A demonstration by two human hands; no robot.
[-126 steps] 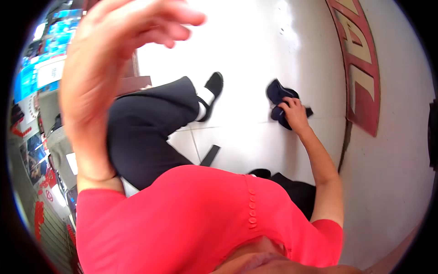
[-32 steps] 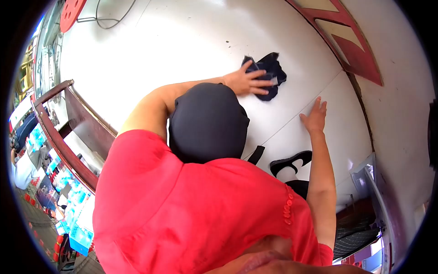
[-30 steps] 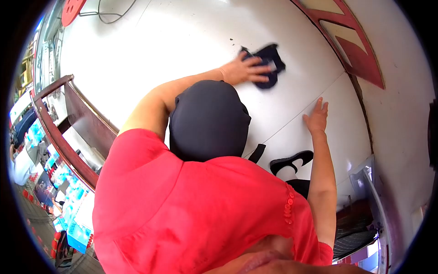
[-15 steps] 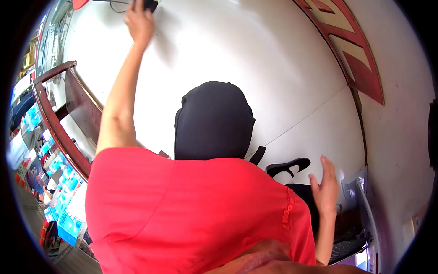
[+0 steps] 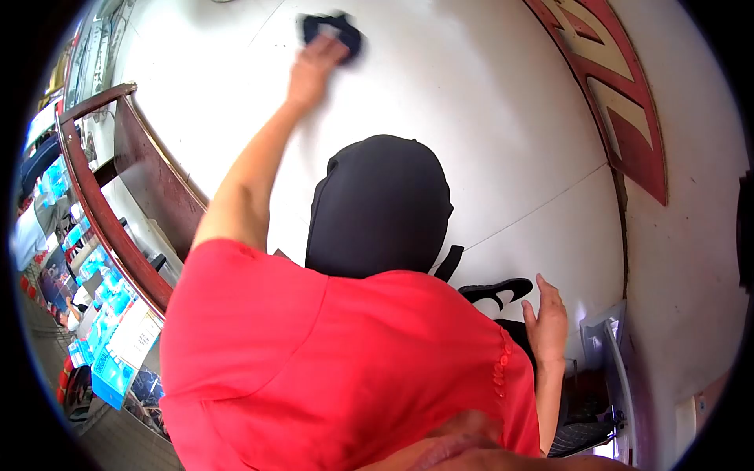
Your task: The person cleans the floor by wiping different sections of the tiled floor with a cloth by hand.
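Observation:
My left hand (image 5: 312, 74) reaches far forward over the pale tiled floor (image 5: 471, 110), its fingers pressed on a dark cloth (image 5: 351, 39). The cloth is bunched and blurred, with a small whitish patch near the fingers. My right hand (image 5: 549, 322) hangs at the lower right with nothing in it, fingers stretched and thumb apart. A black shoe (image 5: 512, 289) with a pale gap in its top lies close to that hand. Between my arms rises a black-clothed knee (image 5: 381, 208).
A dark red wooden frame (image 5: 110, 235) stands along the left, with blue-and-white boxes (image 5: 114, 377) beyond it. A red-and-cream panel (image 5: 620, 102) lines the wall at the right. An open-edged grey object (image 5: 620, 385) is at the lower right.
My left hand has swept rightward across the floor with the dark cloth, which now shows more fully. My right hand has shifted slightly left and stays empty.

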